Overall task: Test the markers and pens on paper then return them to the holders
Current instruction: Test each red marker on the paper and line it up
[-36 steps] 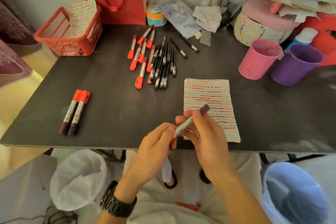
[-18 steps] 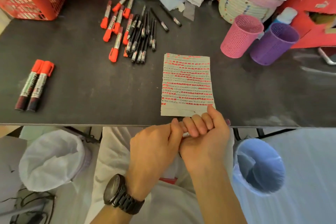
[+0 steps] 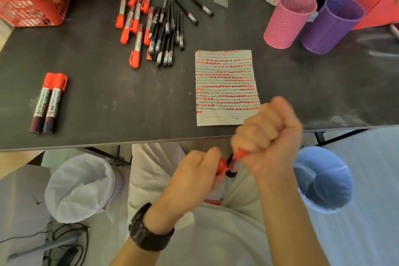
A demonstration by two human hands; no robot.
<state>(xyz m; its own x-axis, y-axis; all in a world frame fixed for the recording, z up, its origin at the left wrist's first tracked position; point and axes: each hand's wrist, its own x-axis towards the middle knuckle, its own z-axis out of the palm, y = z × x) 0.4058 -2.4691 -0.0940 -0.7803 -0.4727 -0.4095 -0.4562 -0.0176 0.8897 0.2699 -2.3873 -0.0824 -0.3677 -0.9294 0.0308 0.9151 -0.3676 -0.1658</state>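
Fingers curled, right hand (image 3: 267, 136) fists a marker (image 3: 240, 155), left hand (image 3: 194, 175) grips its red cap (image 3: 222, 166).

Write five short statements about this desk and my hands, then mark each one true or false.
1. The right hand grips a marker in a fist. True.
2. The paper is blank. False: rows of red and black marks cover most of it.
3. The pink holder stands beside the purple holder. True.
4. Two thick markers lie right of the paper. False: they lie far to its left.
5. The left hand is empty. False: it pinches a red cap.
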